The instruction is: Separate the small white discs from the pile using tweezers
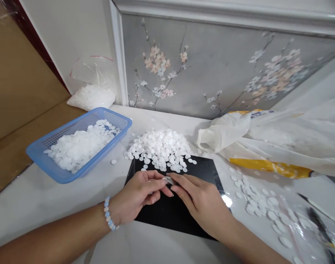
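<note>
My left hand, with a beaded bracelet at the wrist, pinches a small round white disc between thumb and forefinger. Opposite it, my right hand is closed on a small thin silvery piece, whose tip meets the disc; its exact kind is mostly covered by the fingers. Both hands are held over a glossy black board. Just beyond them, a heap of loose white discs spreads over the board's far edge and the table.
A blue plastic basket holding many white discs stands at left. Behind it leans a clear bag of white pieces. A large white and yellow plastic bag, scattered discs and a black pen-like item lie at right.
</note>
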Motion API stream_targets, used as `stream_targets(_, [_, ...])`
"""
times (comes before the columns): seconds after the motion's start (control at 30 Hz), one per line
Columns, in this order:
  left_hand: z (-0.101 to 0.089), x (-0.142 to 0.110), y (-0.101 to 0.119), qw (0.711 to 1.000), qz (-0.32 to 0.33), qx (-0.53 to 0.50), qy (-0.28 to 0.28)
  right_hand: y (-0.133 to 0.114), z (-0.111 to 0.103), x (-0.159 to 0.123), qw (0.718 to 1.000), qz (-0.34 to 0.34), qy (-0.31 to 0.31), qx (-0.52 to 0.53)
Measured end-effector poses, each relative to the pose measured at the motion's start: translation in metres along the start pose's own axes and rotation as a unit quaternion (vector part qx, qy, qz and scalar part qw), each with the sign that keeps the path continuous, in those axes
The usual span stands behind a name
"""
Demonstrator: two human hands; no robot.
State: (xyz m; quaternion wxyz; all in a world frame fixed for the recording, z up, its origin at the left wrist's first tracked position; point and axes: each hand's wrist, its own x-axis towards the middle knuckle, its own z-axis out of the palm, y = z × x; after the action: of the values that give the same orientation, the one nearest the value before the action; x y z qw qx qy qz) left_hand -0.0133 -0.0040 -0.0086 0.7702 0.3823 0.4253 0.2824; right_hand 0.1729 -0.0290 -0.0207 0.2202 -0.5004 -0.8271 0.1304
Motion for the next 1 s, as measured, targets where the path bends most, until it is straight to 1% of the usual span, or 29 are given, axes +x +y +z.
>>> stream_targets(0.17, [0.0013, -0.0005, 0.0008, 1.000, 0.002, 0.005, -0.010, -0.0013, -0.0002, -0.0001, 1.000, -0.008, -0.004, -0.020])
stream_targets(0.47, [0.0039, -0.0036, 0.0047, 1.000, 0.000, 0.012, -0.024, -0.0026, -0.0008, -0.0008, 1.000, -0.009, -0.002, -0.010])
stream_targets(0.9, [0.0019, -0.0023, 0.0036, 0.999, 0.017, 0.031, -0.034, -0.0030, -0.0031, 0.0002, 0.999, -0.029, -0.005, -0.024])
stream_targets(1.0, [0.0017, -0.0020, 0.0037, 0.998, 0.024, 0.054, -0.030, -0.0010, -0.0021, -0.0004, 1.000, -0.010, -0.005, -0.018])
